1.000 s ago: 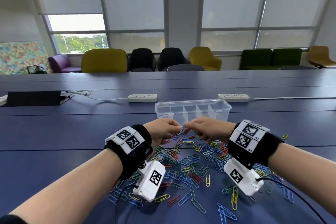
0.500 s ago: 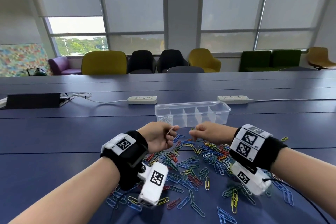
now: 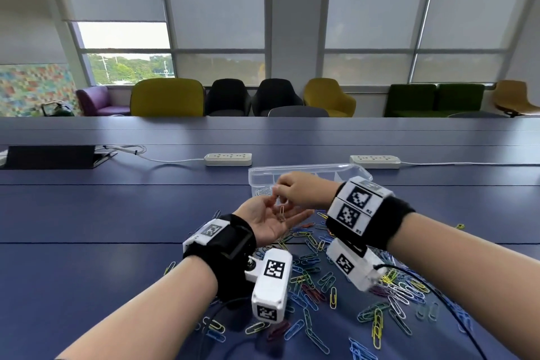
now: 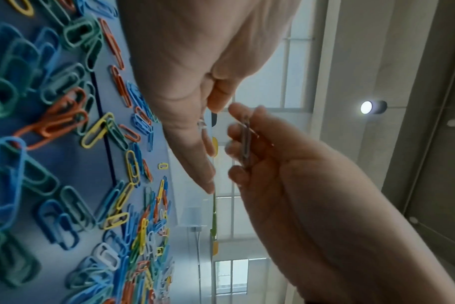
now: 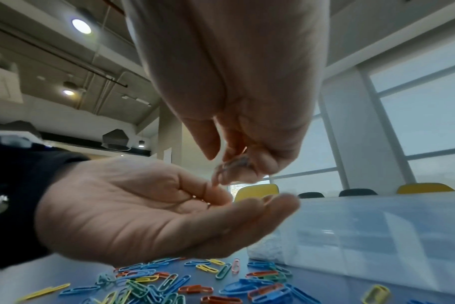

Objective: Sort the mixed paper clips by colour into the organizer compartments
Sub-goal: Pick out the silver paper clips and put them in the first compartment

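Head view: L hand (image 3: 270, 221) lay palm-up, flat, clip (image 3: 282, 213) loose on it; R hand (image 3: 301, 190) at 12 pinched another. Tilt could've spilled it.

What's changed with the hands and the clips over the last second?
The left hand has turned palm up and opened, with a pale clip lying on its fingers. The right hand has risen over it toward the clear organizer, pinching another clip. The pile of clips and organizer stayed put.
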The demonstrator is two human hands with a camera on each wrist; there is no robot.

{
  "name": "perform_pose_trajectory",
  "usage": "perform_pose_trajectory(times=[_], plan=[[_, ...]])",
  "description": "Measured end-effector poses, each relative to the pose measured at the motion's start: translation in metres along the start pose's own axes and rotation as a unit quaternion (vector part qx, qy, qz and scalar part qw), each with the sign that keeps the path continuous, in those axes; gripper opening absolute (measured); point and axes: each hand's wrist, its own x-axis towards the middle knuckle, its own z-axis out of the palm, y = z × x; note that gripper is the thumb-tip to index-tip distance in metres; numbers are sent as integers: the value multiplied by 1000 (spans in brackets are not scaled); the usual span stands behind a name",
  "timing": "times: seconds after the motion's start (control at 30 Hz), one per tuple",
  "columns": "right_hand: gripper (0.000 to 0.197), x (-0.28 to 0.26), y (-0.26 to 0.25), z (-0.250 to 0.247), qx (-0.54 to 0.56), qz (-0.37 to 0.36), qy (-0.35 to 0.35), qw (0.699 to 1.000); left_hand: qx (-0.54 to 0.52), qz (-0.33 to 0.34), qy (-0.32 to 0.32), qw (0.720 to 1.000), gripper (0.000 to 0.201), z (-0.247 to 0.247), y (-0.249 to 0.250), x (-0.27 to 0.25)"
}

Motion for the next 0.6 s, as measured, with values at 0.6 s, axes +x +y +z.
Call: perform_pose_trajectory(times=[0.6], plan=[[39, 23, 103, -12, -204, 91, -1, 975, 571, 203, 212, 767, 37, 27, 83, 76]])
